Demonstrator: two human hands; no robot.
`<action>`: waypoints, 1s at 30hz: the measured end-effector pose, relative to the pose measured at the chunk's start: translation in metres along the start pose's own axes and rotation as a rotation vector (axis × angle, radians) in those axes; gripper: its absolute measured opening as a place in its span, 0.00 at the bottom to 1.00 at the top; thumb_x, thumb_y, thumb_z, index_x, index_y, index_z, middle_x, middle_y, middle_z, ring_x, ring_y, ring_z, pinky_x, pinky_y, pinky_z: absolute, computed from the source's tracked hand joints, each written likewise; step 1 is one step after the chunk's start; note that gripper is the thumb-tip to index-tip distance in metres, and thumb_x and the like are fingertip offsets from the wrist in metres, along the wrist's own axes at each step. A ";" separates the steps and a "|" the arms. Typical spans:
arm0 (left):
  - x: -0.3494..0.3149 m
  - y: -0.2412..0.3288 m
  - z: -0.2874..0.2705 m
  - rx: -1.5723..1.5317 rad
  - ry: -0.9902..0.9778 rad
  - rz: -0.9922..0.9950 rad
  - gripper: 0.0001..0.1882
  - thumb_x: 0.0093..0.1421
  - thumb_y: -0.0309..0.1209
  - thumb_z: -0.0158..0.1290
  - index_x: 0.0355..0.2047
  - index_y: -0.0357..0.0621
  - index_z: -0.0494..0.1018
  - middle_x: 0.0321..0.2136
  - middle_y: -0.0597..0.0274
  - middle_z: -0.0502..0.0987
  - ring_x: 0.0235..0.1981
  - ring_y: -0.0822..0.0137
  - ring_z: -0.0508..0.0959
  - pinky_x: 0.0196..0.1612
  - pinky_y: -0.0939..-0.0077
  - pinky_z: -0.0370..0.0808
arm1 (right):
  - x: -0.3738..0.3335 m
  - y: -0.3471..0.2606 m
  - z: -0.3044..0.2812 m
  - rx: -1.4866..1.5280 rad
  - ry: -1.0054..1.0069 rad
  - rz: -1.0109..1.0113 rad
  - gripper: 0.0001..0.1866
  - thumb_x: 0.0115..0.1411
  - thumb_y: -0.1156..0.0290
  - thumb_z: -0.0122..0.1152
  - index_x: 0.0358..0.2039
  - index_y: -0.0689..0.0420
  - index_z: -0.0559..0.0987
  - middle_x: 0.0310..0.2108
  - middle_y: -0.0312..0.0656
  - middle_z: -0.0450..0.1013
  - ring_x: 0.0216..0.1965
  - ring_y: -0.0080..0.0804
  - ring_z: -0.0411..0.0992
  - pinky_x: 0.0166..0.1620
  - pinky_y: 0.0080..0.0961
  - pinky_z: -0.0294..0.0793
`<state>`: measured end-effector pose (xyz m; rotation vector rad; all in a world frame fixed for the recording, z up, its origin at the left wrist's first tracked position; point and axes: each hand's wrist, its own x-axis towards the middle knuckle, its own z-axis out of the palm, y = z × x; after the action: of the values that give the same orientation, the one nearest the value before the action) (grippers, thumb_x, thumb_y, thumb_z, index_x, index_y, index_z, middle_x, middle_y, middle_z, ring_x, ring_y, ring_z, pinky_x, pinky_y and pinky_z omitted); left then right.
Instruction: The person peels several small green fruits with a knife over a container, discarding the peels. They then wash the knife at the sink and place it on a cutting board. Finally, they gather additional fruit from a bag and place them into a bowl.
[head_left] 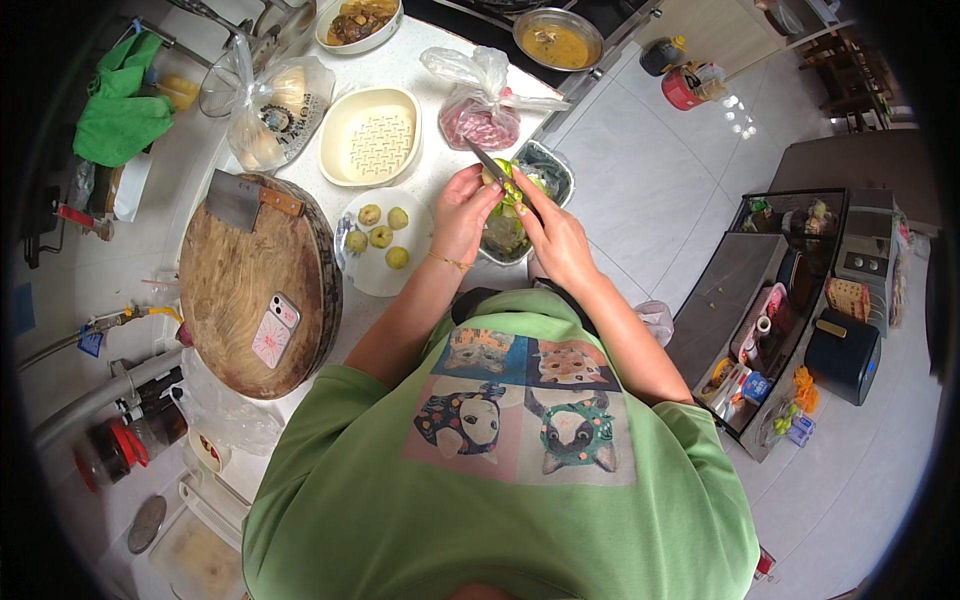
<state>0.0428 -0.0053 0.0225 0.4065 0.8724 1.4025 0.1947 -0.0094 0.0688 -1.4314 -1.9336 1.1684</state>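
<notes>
My left hand (463, 213) is closed around a green vegetable (508, 170), whose kind I cannot make out. Gripped in my right hand (558, 240) is a dark-bladed knife (484, 158); its blade lies against the vegetable, pointing up and left. Both hands are above a lined waste bin (570, 190) with green peelings (503, 240) in it. Left of my left wrist, a white plate (378, 284) bears several small, round, pale green pieces (381, 237). My fingers partly hide the vegetable and the knife's handle.
A round wooden chopping block (235, 300) carries a cleaver (233, 202) and a phone (276, 331). Beyond the plate stand a cream basket (371, 140), a bag of minced meat (480, 122) and another plastic bag (290, 110). A pan (557, 40) sits at the far counter edge.
</notes>
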 end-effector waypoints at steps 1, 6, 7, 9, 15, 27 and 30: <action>-0.001 0.000 0.001 0.011 0.011 0.002 0.20 0.57 0.18 0.50 0.50 0.33 0.62 0.46 0.53 0.71 0.47 0.66 0.72 0.52 0.73 0.70 | 0.000 0.000 0.002 -0.024 0.029 -0.020 0.24 0.63 0.64 0.46 0.61 0.42 0.61 0.52 0.49 0.67 0.49 0.50 0.68 0.49 0.36 0.69; -0.003 0.000 0.004 0.026 0.035 0.012 0.19 0.57 0.17 0.50 0.49 0.33 0.63 0.45 0.53 0.71 0.46 0.67 0.73 0.50 0.75 0.71 | 0.001 0.000 0.006 -0.058 0.084 -0.061 0.24 0.63 0.65 0.46 0.60 0.41 0.62 0.50 0.48 0.69 0.47 0.48 0.70 0.46 0.37 0.71; -0.003 -0.001 0.004 0.040 0.034 0.007 0.19 0.56 0.17 0.50 0.49 0.33 0.63 0.45 0.53 0.72 0.46 0.67 0.73 0.49 0.75 0.71 | 0.001 0.001 0.006 -0.053 0.088 -0.063 0.24 0.63 0.65 0.46 0.60 0.41 0.62 0.50 0.47 0.69 0.46 0.48 0.70 0.46 0.37 0.71; -0.003 -0.002 0.003 0.053 0.022 0.008 0.19 0.56 0.18 0.51 0.49 0.33 0.63 0.45 0.54 0.72 0.45 0.68 0.73 0.49 0.76 0.72 | 0.002 0.001 0.005 -0.044 0.092 -0.069 0.23 0.63 0.66 0.46 0.60 0.40 0.62 0.50 0.47 0.69 0.46 0.48 0.70 0.46 0.37 0.71; -0.001 0.002 -0.003 -0.018 -0.062 -0.019 0.19 0.57 0.20 0.51 0.49 0.34 0.63 0.44 0.54 0.72 0.45 0.68 0.74 0.49 0.74 0.71 | 0.001 0.003 0.003 -0.016 0.117 -0.083 0.22 0.63 0.67 0.46 0.59 0.41 0.64 0.49 0.49 0.70 0.46 0.47 0.71 0.47 0.34 0.70; -0.002 0.010 -0.012 -0.062 -0.276 -0.111 0.20 0.59 0.22 0.46 0.52 0.32 0.60 0.47 0.49 0.70 0.50 0.57 0.72 0.54 0.70 0.70 | 0.003 0.018 -0.001 0.099 0.146 -0.010 0.22 0.65 0.66 0.45 0.60 0.46 0.64 0.34 0.44 0.73 0.29 0.24 0.66 0.38 0.22 0.68; -0.002 0.011 -0.014 -0.083 -0.325 -0.121 0.20 0.58 0.21 0.45 0.52 0.33 0.60 0.47 0.49 0.70 0.50 0.56 0.72 0.55 0.68 0.69 | 0.004 0.019 0.000 0.088 0.153 0.005 0.22 0.65 0.66 0.45 0.60 0.46 0.64 0.34 0.45 0.73 0.29 0.25 0.67 0.39 0.23 0.68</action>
<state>0.0248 -0.0090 0.0220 0.4939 0.5629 1.2148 0.2036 -0.0043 0.0529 -1.4361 -1.7548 1.0981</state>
